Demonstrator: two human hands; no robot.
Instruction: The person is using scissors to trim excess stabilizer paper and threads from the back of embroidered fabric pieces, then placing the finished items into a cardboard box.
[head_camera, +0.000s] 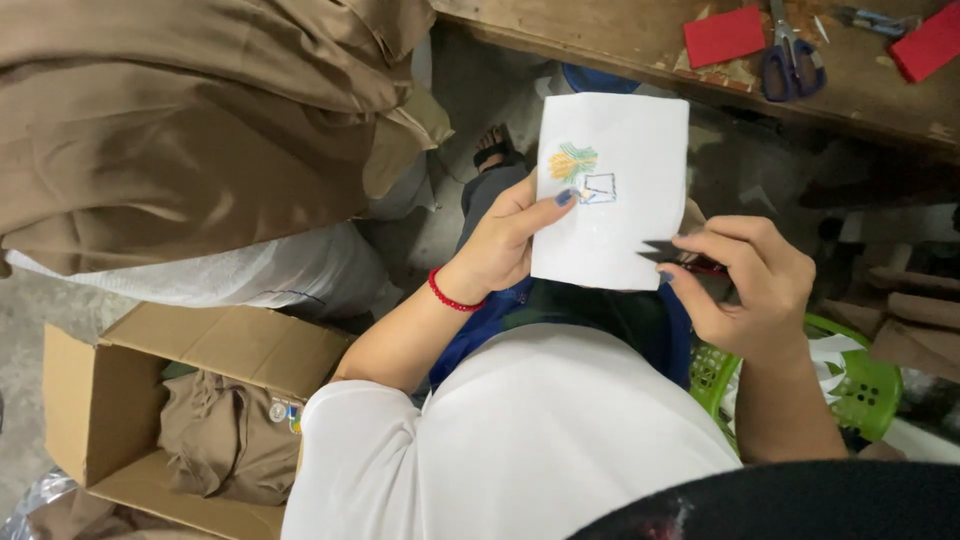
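One white cloth square (610, 190) with stitched motif, at twelve o'clock from the lap, pinched by the left hand (500, 240); right hand (755, 280) grasps dark snips (668, 252) at its four-o'clock edge; best kept taut, blades angled off.

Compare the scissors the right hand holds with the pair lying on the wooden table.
The scissors in the right hand show dark blades, open against the white embroidered patch; the table scissors have shiny blades that lie closed. The held pair's handles are hidden in the hand; the table pair's blue handles are plain. The held pair is gripped and working at the patch edge; the other lies idle on the wooden table. Both are scissors.
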